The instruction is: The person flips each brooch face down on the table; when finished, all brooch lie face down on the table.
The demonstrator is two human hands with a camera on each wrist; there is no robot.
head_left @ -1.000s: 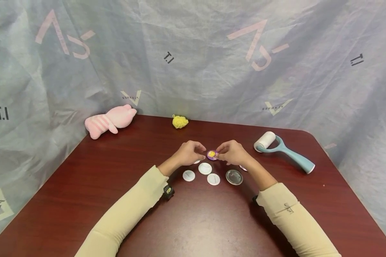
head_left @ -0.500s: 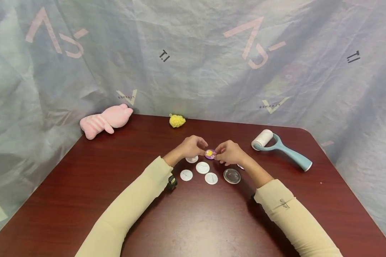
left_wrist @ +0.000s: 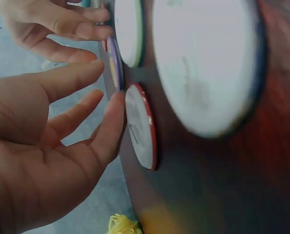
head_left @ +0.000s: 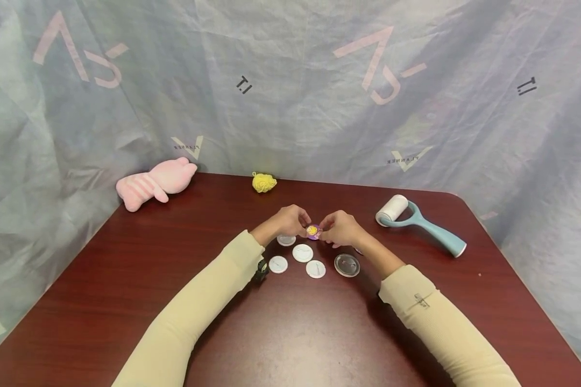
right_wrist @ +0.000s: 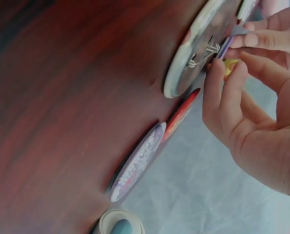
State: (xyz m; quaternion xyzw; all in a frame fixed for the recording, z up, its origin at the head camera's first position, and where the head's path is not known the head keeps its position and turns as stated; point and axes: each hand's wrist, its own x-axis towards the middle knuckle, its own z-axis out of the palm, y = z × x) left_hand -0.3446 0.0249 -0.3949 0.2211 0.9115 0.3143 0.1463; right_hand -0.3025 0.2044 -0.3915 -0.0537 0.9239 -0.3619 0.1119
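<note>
A small round purple pin badge (head_left: 313, 232) with a yellow figure, face up, sits between both hands at the table's middle. My left hand (head_left: 289, 221) pinches its left edge with thumb and finger. From the opposite side, my right hand (head_left: 342, 230) pinches the right edge. In the left wrist view, a red-rimmed badge (left_wrist: 141, 126) lies just beside my left fingers. Several badges lie pin side up nearer to me, among them a white-backed one (head_left: 302, 253) and a larger dark-backed one (head_left: 347, 265). By my right hand, a red badge (right_wrist: 182, 114) and a purple-white one (right_wrist: 140, 163) lie face up.
A lint roller with a blue handle (head_left: 433, 230) lies at the right of the brown table (head_left: 290, 333). Toward the back are a yellow yarn ball (head_left: 263, 183) and, at left, a pink plush toy (head_left: 156, 184). A grey cloth (head_left: 281, 86) hangs behind.
My left hand has moved in to the purple badge and now pinches its left edge. My right hand stays on the other edge. The head view has shifted slightly.
</note>
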